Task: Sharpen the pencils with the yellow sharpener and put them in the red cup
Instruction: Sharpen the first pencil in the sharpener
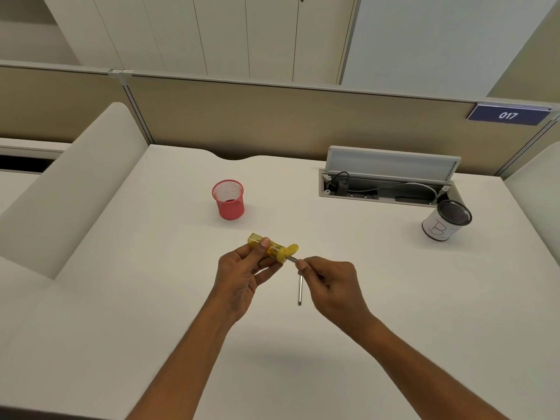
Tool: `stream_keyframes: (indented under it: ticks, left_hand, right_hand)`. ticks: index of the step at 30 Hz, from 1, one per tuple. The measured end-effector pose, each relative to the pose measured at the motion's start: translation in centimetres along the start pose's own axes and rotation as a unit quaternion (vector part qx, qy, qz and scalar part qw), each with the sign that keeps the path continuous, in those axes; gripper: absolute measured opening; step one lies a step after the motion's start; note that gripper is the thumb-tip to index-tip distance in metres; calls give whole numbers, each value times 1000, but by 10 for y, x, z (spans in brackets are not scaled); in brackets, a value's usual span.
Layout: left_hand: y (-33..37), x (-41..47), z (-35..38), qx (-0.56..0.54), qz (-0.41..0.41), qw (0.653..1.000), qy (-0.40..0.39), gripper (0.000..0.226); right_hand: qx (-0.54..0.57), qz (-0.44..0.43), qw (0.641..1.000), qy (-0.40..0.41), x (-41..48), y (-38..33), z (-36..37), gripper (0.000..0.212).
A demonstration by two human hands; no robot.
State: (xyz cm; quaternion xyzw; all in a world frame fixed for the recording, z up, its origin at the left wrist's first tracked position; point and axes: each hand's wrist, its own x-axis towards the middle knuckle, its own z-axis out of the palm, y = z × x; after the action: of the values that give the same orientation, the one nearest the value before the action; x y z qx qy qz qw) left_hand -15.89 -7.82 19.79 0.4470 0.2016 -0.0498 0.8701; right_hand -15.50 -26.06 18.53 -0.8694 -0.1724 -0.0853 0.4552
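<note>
My left hand [242, 272] grips the yellow sharpener [271, 248] above the middle of the white desk [151, 298]; its small lid stands flipped open at the right end. My right hand [330, 283] pinches a grey pencil [292, 259] whose tip sits in the sharpener's right end. Most of that pencil is hidden by my fingers. A second grey pencil [300, 291] lies on the desk just below, between my hands. The red mesh cup [228, 200] stands upright farther back, left of centre, and looks empty.
A white-wrapped mesh cup marked "B" [445, 219] stands at the right rear. Behind it an open cable tray [385, 180] with a raised lid holds a plug and cables. Beige partition panels close the desk at the back and sides.
</note>
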Motion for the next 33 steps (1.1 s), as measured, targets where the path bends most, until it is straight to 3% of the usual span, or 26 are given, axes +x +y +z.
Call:
stream_keyframes:
  ticks: [1, 3, 5, 7, 9, 12, 15, 17, 19, 20, 22, 24, 25, 27, 29, 30, 31, 33]
  left_hand:
    - [0, 0, 0, 1, 1, 1000, -2, 22]
    - [-2, 0, -1, 0, 1, 1000, -2, 22]
    - [-3, 0, -1, -1, 2, 1000, 1, 22]
    - [-2, 0, 0, -4, 6, 1000, 8, 22]
    - [0, 2, 1, -8, 8, 1000, 14, 23]
    - [3, 4, 3, -20, 5, 1000, 18, 24]
    - [2, 3, 3, -24, 0, 1000, 15, 22]
    - [1, 3, 1, -23, 0, 1000, 9, 23]
    - [1, 2, 0, -17, 3, 1000, 0, 24]
    - [1, 2, -1, -12, 7, 1000, -3, 24]
    - [0, 2, -1, -1, 11, 1000, -6, 24]
    - [1, 3, -1, 7, 15, 1000, -8, 23]
    - [1, 3, -1, 11, 18, 1000, -7, 23]
    - [4, 4, 0, 12, 24, 1000, -3, 22]
    - [7, 5, 2, 1, 23, 1000, 3, 21]
    - [8, 5, 3, -8, 20, 1000, 7, 21]
    - [9, 6, 3, -17, 16, 1000, 11, 21]
    - [8, 7, 3, -27, 6, 1000, 15, 21]
  right_hand:
    - [100, 118, 988, -26, 3, -7, -3, 35]
    - [223, 312, 919, -92, 12, -14, -11, 39]
    - [250, 365, 886, -139, 17, -17, -17, 40]
    - [183, 268, 938, -125, 15, -13, -15, 34]
    - [55, 90, 992, -63, 7, -7, -9, 21]
    - [-141, -108, 984, -12, 5, 7, -3, 24]
    - [-208, -174, 962, 28, 9, 14, -2, 20]
    - [-107, -105, 988, 23, 9, 2, -2, 19]
    - [66, 52, 996, -6, 10, -10, -2, 22]
    - [134, 149, 979, -28, 13, -16, -5, 25]
    - [249, 325, 908, -90, 19, -20, -14, 30]
    - [320, 403, 846, -139, 24, -21, -21, 30]
    - [320, 397, 847, -150, 24, -20, -21, 30]
    - [255, 303, 908, -136, 21, -15, -16, 29]
    - [113, 134, 983, -60, 15, -7, -10, 23]
    - [14, 38, 999, -26, 12, -1, -9, 25]
    - [-90, -51, 995, -8, 11, 5, -9, 28]
    - [-259, -195, 946, 13, 10, 13, -11, 26]
